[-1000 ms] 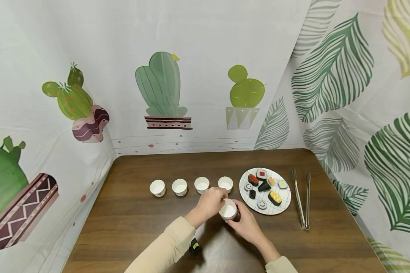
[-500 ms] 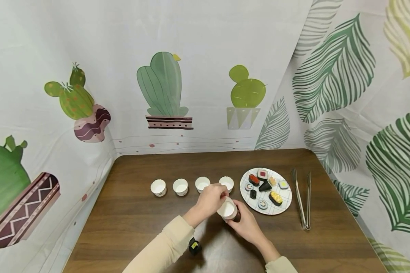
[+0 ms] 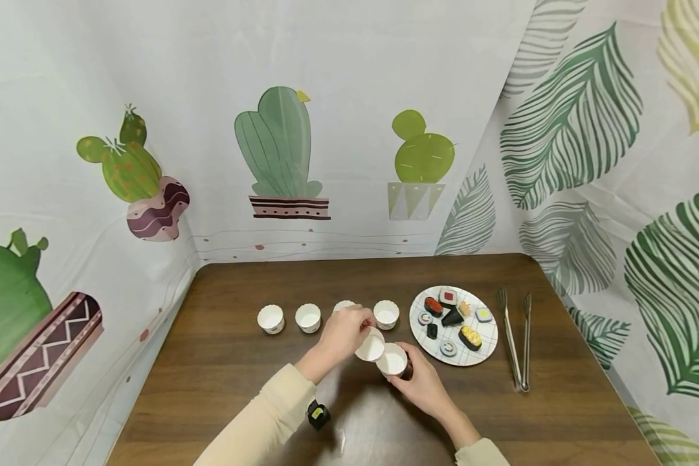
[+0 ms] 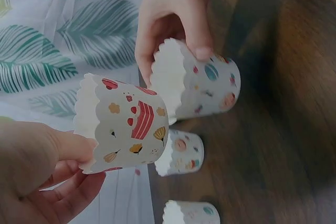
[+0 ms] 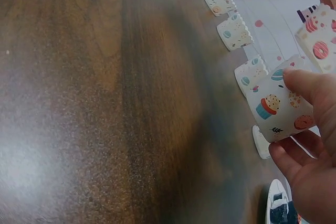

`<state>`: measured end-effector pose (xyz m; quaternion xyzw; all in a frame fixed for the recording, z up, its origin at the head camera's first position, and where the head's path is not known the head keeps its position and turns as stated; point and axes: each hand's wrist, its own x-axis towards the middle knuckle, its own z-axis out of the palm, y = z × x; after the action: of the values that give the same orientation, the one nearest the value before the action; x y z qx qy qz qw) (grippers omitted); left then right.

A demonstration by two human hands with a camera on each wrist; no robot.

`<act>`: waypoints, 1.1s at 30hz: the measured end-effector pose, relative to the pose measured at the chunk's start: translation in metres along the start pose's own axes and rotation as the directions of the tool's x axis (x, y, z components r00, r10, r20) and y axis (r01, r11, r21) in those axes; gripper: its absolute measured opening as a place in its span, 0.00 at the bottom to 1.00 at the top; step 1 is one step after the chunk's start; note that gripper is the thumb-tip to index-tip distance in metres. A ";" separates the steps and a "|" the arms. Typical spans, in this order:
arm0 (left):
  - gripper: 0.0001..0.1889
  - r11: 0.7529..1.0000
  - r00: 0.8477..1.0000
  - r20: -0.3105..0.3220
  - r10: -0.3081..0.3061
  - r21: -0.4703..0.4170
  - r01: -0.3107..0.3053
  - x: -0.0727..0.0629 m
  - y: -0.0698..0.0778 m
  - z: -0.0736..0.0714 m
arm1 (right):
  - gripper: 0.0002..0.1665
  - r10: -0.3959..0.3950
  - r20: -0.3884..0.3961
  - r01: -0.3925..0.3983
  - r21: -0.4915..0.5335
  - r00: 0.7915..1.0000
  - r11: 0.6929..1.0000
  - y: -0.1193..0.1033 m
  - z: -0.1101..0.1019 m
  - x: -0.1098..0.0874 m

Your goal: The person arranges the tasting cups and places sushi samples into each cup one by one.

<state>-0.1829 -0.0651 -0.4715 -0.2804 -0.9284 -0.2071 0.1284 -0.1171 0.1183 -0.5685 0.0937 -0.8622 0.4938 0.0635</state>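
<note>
In the head view my left hand [image 3: 342,335] pinches the rim of a white paper baking cup [image 3: 370,347] between thumb and fingers. Its scalloped edge and printed cake slice show in the left wrist view, where the cup [image 4: 131,124] lies tilted on its side. Just to the right, my right hand [image 3: 422,386] holds a second baking cup [image 3: 392,362], thumb on the outer wall. A cupcake and doughnuts are printed on this cup [image 5: 275,103] in the right wrist view. The two cups are separate, edges overlapping in the head view.
Several matching baking cups stand in a row beyond the hands, from a left cup [image 3: 270,319] to a right cup [image 3: 386,315]. A checked plate [image 3: 483,353] bears toy sushi pieces. Metal tongs [image 3: 515,362] lie at the right of the wooden table [image 3: 210,388].
Earlier both hands were at what looked like one cup. Now my left hand has moved left and slightly up with a cup drawn out, while the right hand keeps the other.
</note>
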 end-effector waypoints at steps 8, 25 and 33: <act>0.11 0.998 0.998 -0.013 -0.060 0.010 0.060 -0.018 -0.027 -0.003 | 0.39 -0.012 -0.011 0.011 -0.055 1.000 0.998 0.002 0.001 0.001; 0.11 0.962 0.962 -0.049 -0.270 0.028 0.271 -0.062 -0.085 -0.019 | 0.38 0.018 -0.017 -0.019 -0.074 1.000 0.997 0.001 -0.001 0.002; 0.10 0.920 0.921 -0.021 -0.389 0.040 0.390 -0.080 -0.107 -0.022 | 0.38 0.014 -0.021 -0.016 -0.070 1.000 0.997 0.003 -0.003 0.000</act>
<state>-0.1769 -0.1936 -0.5137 -0.0862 -0.9690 -0.2102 0.0967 -0.1178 0.1224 -0.5693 0.0800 -0.8791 0.4645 0.0717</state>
